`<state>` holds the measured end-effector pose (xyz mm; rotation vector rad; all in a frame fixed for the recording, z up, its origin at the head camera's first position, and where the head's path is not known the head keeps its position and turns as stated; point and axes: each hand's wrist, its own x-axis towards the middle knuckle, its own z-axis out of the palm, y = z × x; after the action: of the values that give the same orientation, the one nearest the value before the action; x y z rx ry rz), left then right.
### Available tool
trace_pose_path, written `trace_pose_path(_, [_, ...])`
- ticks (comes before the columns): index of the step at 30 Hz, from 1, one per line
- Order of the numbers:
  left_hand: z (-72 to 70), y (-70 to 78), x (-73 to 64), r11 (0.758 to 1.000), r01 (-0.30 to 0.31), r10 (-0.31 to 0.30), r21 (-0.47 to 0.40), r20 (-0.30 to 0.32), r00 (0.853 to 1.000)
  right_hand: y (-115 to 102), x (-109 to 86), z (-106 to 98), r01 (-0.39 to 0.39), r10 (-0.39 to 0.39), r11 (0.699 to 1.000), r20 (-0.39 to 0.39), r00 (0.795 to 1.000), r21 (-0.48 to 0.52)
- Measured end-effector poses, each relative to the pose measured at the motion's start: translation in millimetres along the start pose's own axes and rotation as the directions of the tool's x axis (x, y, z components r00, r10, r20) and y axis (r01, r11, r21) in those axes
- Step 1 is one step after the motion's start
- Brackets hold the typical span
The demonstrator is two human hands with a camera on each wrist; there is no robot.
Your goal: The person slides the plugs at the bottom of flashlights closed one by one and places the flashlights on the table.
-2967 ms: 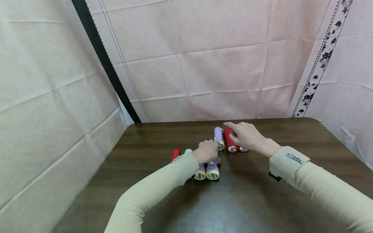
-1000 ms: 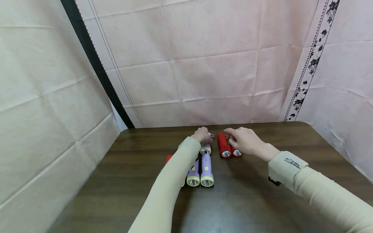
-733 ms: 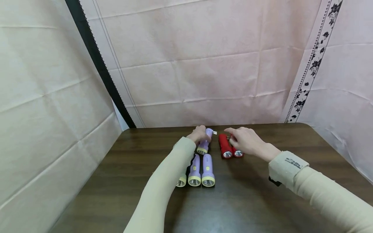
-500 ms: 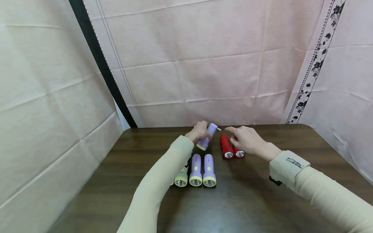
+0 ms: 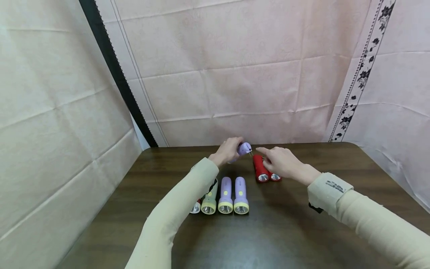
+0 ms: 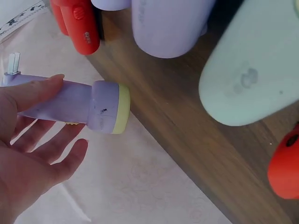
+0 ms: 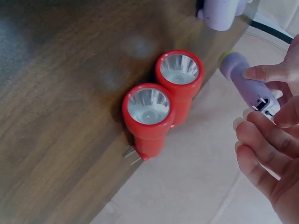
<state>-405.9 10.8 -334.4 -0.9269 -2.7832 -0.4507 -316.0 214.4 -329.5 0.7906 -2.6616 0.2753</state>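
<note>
- Pale cloth (image 5: 215, 74) hangs behind the dark wooden table (image 5: 285, 239);
- the left sleeve (image 5: 178, 209) partly hides another red flashlight (image 5: 195, 208) in the nearer row;
- the left hand (image 5: 228, 150) pinches a purple flashlight (image 6: 77, 100) between thumb and fingers, near the table's far edge; the right hand (image 5: 282, 161) stands beside its tail, fingers parted; contact there I cannot tell;
- two red flashlights (image 5: 260, 166) lie by the right hand; two purple ones (image 5: 240, 194) and a green one (image 5: 209, 204) lie nearer;
- thin prongs (image 6: 14, 63) jut from the held flashlight's tail.

Head view looks forward-down; wrist views — closer — share the held flashlight (image 6: 104, 108).
</note>
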Motion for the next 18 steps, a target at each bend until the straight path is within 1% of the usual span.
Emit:
trace_pose_path(5, [0.7,-2.1,-3.5,1.000,-0.018,0.017,-0.010,-0.011,1.000,-0.6,-0.5,3.6,0.007,-0.007,1.000,0.016,1.000,0.000])
trace_pose_path(11, [-0.7,-2.8,-6.7,0.999,-0.033,0.033,-0.026,-0.001,0.999,-2.7,1.4,5.9,0.041,-0.040,0.999,0.030,0.999,-0.022])
trace_pose_path(18, [0.2,-1.6,-9.8,0.996,-0.039,0.039,-0.078,0.008,0.999,-6.4,1.1,8.7,0.032,-0.030,0.999,0.055,0.998,-0.043])
